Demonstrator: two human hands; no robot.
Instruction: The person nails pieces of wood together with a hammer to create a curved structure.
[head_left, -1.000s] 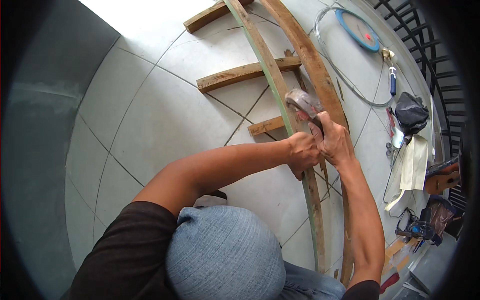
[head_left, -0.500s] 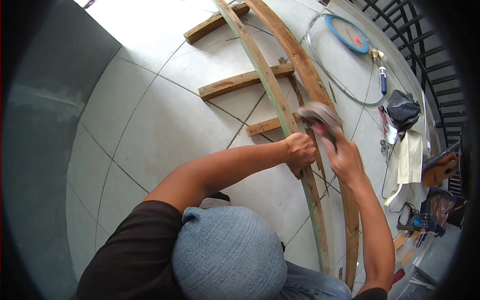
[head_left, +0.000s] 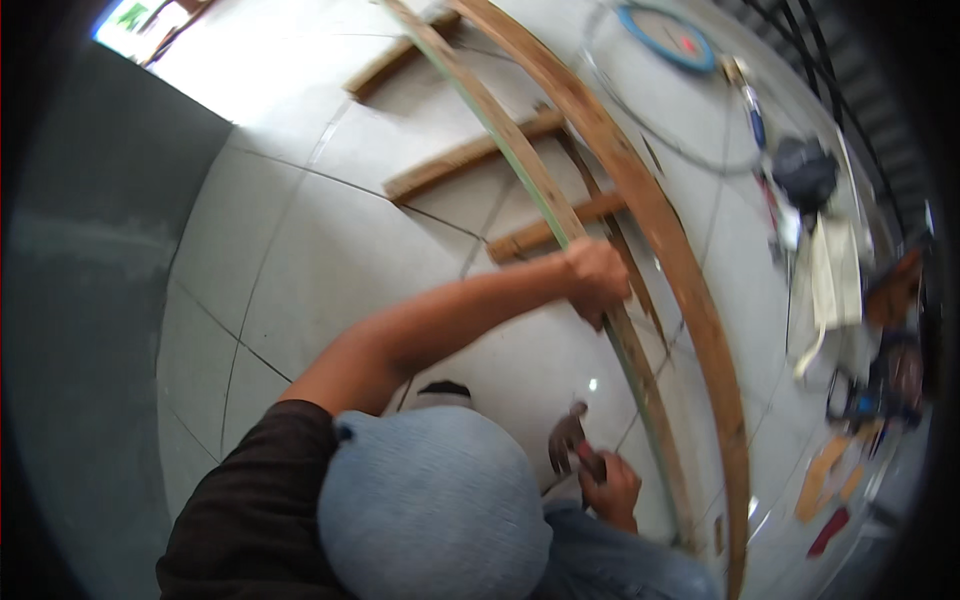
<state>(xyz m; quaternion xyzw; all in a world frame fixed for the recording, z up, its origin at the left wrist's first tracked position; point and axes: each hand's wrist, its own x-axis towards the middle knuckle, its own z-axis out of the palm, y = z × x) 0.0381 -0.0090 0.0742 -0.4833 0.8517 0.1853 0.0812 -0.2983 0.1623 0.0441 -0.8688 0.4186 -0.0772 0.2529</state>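
My left hand (head_left: 597, 275) is wrapped round a long, narrow wooden batten (head_left: 640, 385) with a pale green edge. My right hand (head_left: 613, 488) grips a claw hammer (head_left: 566, 437) low down beside my denim-covered knee (head_left: 430, 500), left of the batten. A wider brown board (head_left: 700, 330) runs alongside the batten on the right. Short wooden pieces (head_left: 440, 170) lie crosswise under the batten, farther up, and a thin dark strip of wood lies between the two long pieces.
On the tiled floor (head_left: 260, 230), a wire coil, a blue ring-shaped item (head_left: 628, 30), a blue-handled tool (head_left: 755, 115), a dark bag (head_left: 803, 175), cream cloth (head_left: 832, 280) and assorted tools lie at right, beside a black railing. A grey wall (head_left: 90, 300) stands at left.
My right hand has swung the hammer down and back toward my body, from beside my left hand to near my knee. My left hand stays on the batten. The view has tilted and blurred.
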